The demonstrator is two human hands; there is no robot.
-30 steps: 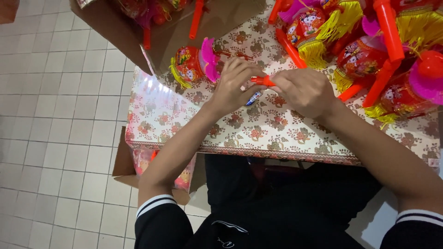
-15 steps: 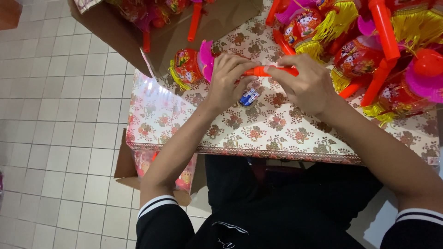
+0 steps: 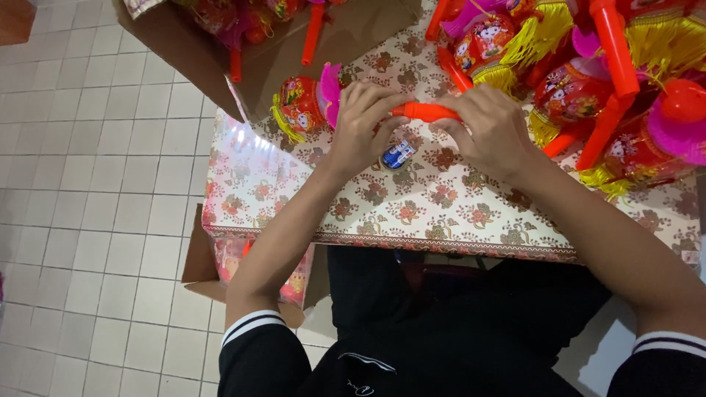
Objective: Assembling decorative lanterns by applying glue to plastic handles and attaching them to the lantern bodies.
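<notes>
Pale square floor tiles are spreading out left of the table, which is wearing a cream floral cloth (glare is catching its left edge). Cardboard boxes are sitting beside and beneath that table.

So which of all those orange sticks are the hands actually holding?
The orange stick lying level between both hands, above the small blue battery; the others lie untouched in the pile.

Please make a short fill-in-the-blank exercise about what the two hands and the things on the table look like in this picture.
1. Both hands hold an orange ____ between them.
2. Under the left hand lies a small ____ battery.
3. The table wears a cloth with a ____ pattern.

Missing words: handle; blue; flower
</notes>
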